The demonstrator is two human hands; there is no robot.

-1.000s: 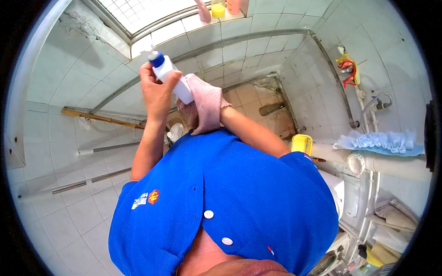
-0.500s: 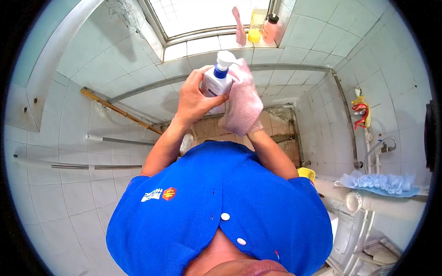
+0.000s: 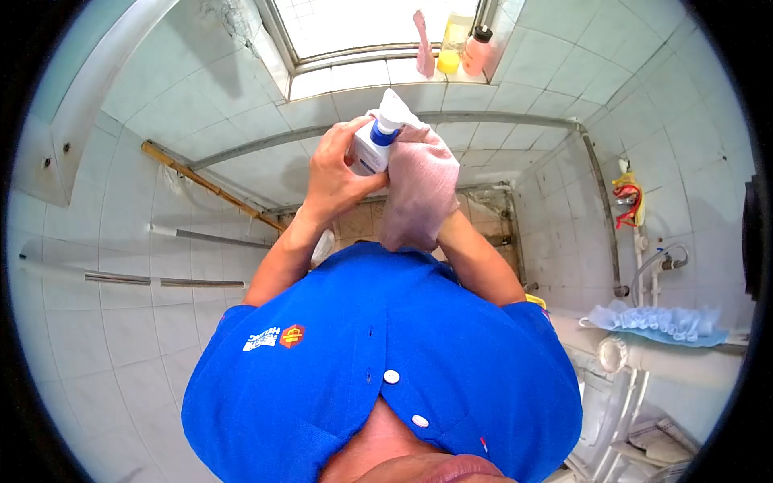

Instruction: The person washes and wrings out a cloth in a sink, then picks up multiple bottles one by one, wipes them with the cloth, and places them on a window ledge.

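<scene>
In front of my chest, my left hand (image 3: pixel 334 169) wraps round a white pump bottle (image 3: pixel 369 153) with a blue collar, tilted slightly to the right. Its white pump head (image 3: pixel 393 111) points up and right. A pink cloth (image 3: pixel 420 181) drapes over my right hand (image 3: pixel 448 225), hiding its fingers and showing little more than the wrist. The cloth is pressed to the right side of the bottle and reaches the pump's nozzle.
On the window sill (image 3: pixel 354 76) stand a pink bottle with a black cap (image 3: pixel 477 52), a yellow-and-clear container (image 3: pixel 451 56) and a pink object (image 3: pixel 423 48). A grey rail (image 3: pixel 483 118) crosses the tiled wall. Right are pipes (image 3: pixel 676 358) and a blue ruffled item (image 3: pixel 660 322).
The pink cloth has shifted up against the bottle's neck and nozzle, and its lower end now hangs down further left. The bottle has tilted slightly, still in my left hand.
</scene>
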